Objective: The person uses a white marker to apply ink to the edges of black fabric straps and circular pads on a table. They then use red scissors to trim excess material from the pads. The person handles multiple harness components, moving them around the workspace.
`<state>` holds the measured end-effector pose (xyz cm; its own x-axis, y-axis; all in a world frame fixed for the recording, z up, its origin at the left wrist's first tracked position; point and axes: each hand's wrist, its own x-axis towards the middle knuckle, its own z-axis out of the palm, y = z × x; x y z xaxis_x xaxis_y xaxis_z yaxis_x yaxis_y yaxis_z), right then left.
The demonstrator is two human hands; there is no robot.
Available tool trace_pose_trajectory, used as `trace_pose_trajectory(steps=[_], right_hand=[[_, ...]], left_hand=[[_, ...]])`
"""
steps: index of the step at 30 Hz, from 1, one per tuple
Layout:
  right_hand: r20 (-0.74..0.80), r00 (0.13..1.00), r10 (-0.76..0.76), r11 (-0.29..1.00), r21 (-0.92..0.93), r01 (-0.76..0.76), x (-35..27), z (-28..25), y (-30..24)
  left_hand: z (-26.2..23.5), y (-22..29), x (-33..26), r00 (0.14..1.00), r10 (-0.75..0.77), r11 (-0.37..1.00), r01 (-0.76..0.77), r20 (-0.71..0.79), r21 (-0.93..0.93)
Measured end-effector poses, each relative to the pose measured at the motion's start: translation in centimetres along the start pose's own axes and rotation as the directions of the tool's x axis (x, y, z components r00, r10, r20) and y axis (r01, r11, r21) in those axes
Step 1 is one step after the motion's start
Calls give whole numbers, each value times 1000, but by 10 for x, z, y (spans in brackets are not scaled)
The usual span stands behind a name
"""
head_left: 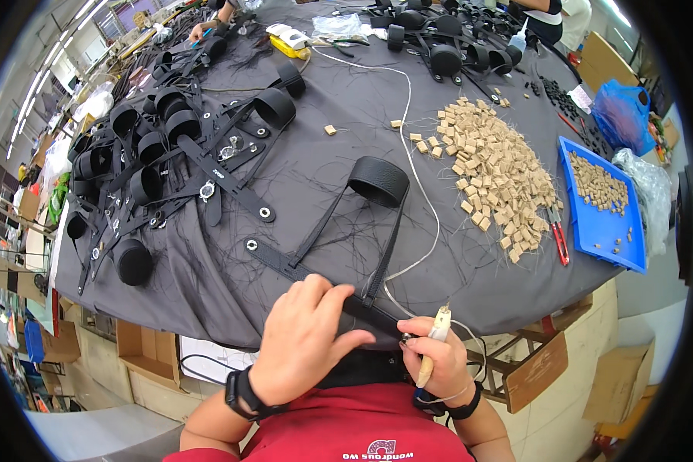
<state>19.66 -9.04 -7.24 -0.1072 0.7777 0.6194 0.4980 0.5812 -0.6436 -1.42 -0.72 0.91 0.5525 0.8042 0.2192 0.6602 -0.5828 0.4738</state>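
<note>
A black leather strap (269, 258) with a metal eyelet lies along the table's near edge. Two thin straps rise from it to a wide black cuff loop (379, 182). Over the strap's middle is my left hand (304, 333), thumb stretched out and fingers apart, not gripping anything visible. My right hand (448, 362) is closed around a pen-shaped corded tool (439, 329) with a pale handle, its metal tip pointing away from me. The right fingertips also meet the strap's near end, beside a small metal stud (406, 337). Loose black threads surround the cuff.
Similar black strap pieces (181, 123) pile up at left. Small tan blocks (500, 177) heap at right, near red-handled cutters (558, 237) and a blue tray (620, 250). A white cord (437, 223) crosses the dark cloth. Another person's hand (200, 31) shows at the far left.
</note>
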Motion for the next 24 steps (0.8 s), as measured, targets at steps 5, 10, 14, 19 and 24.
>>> trace_pose_trajectory(steps=[5, 10, 14, 19, 24], right_hand=[[9, 1000, -23, 999, -27, 23, 2, -1, -2], [-14, 1000, -11, 1000, -16, 11, -2, 1, 1], [-3, 1000, -13, 995, -96, 13, 1, -1, 0], [-20, 1000, -5, 980, -199, 1, 21, -11, -14], [-76, 984, 162, 975, 165, -148, 38, -21, -19]], left_hand=[[25, -3, 8, 999, -9, 1000, 8, 36, 17], [33, -19, 8, 996, 56, 994, -62, -70, -93], [38, -20, 7, 986, 113, 989, -124, -125, -86], [41, -20, 5, 983, 107, 992, -117, -150, -57], [41, -17, 3, 976, 114, 990, -127, -183, -61]])
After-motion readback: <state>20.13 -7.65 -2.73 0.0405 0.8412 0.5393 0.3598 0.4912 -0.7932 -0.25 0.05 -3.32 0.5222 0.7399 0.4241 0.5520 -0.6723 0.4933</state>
